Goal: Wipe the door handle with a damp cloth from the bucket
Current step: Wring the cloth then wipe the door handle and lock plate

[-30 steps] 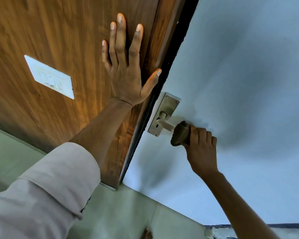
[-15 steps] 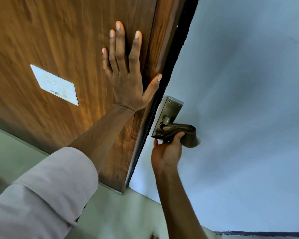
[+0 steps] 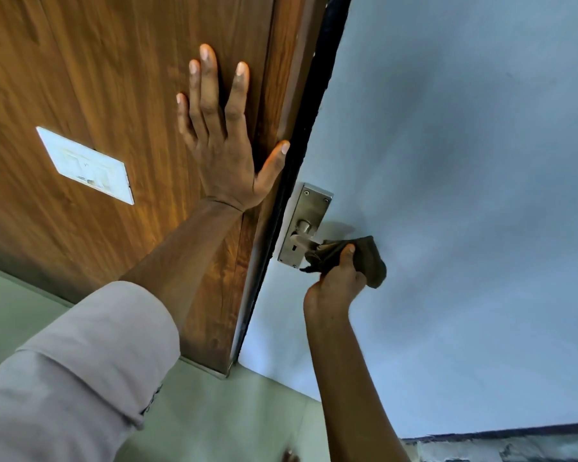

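Since half a second ago the right hand (image 3: 336,288) has slid the dark cloth (image 3: 364,258) outward along the lever of the door handle (image 3: 302,241), baring the stem near the metal plate (image 3: 309,211). Its fingers are closed around the cloth, thumb on top; the lever's far end is probably wrapped inside, though hidden. That reads as a wiping stroke under way. The left hand (image 3: 224,151) lies spread flat on the wooden panel (image 3: 114,78). Count: two hands, one cloth, one handle, one white switch plate (image 3: 85,165); no bucket shows.

White switch plate (image 3: 85,166) on wood panel (image 3: 114,95).
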